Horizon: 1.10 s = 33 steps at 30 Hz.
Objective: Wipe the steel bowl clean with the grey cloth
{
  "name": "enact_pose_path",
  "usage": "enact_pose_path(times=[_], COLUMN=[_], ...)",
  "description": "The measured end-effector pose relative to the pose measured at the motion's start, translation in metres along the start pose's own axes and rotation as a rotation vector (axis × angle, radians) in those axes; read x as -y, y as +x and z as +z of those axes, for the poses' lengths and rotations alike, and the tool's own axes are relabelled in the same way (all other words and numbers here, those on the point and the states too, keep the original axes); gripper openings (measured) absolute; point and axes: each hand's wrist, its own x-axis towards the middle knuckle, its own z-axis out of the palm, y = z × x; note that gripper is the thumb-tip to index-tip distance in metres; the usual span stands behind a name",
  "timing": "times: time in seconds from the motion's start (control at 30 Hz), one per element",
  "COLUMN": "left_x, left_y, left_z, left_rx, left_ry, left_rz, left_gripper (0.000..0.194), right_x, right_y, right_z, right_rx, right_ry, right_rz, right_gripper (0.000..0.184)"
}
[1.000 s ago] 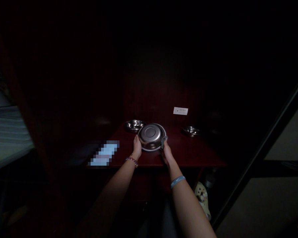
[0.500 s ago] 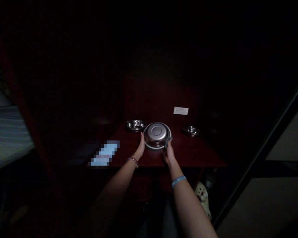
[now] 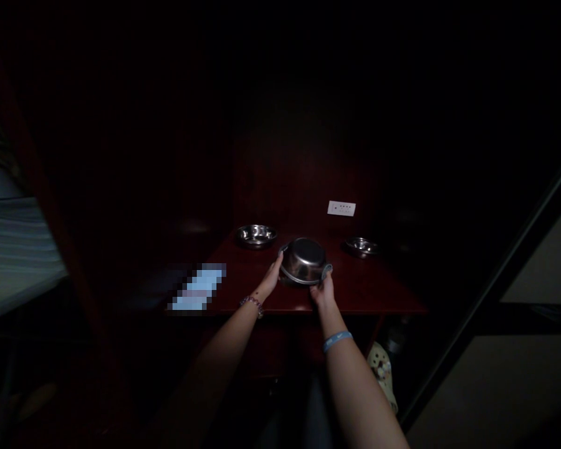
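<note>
A shiny metal bowl [image 3: 307, 259], bottom up and tilted, is between my two hands over the dark red desk. My left hand [image 3: 273, 271] grips its left rim, with the fingers partly hidden beneath. At the right rim my right hand [image 3: 325, 291] holds on, and a grey cloth [image 3: 328, 270] shows between that hand and the metal. A small dark grey patch, perhaps more cloth, shows by my left thumb. Behind to the left stands a metal bowl [image 3: 257, 236], open side up. A smaller metal dish [image 3: 361, 247] rests at the back right.
The dark red desk [image 3: 364, 293] has a back panel with a white power socket [image 3: 341, 208]. A blurred-out bright rectangle [image 3: 199, 288] lies at the desk's left. Below on the right hangs or stands a pale clog [image 3: 382, 374].
The bowl has tilted and shifted slightly right and down with both hands. The cloth now shows farther right at its rim. The other two dishes have stayed put.
</note>
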Motion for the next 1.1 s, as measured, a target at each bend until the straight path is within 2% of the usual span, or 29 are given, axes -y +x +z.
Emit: enact_pose_path(times=[0.1,0.27,0.43,0.53,0.77,0.87,1.1], left_x=[-0.004,-0.001,0.012,0.017,0.018,0.02,0.016], left_y=[0.005,0.012,0.016,0.016,0.02,0.022,0.019], left_z=[-0.001,-0.006,-0.017,-0.02,-0.026,-0.028,-0.026], left_rx=[0.042,0.02,-0.038,-0.025,-0.183,-0.188,-0.174], left_ry=[-0.065,-0.157,-0.039,0.067,0.138,0.145,0.17], left_rz=[-0.067,-0.067,-0.04,-0.065,-0.023,-0.003,-0.006], left_gripper=[0.047,0.056,0.051,0.046,0.035,0.037,0.035], right_x=[0.004,0.007,0.009,0.01,0.01,0.009,0.002], right_y=[-0.004,-0.011,-0.01,-0.01,-0.026,-0.031,-0.03], right_z=[0.004,0.013,0.008,0.004,0.018,0.026,0.024], right_rx=[0.073,0.175,0.107,0.083,0.202,0.222,0.129], right_ry=[0.021,0.025,0.076,0.115,0.147,0.153,0.096], right_rz=[-0.013,0.008,0.05,0.085,0.091,0.074,0.13], right_gripper=[0.041,0.046,0.047,0.045,0.044,0.046,0.052])
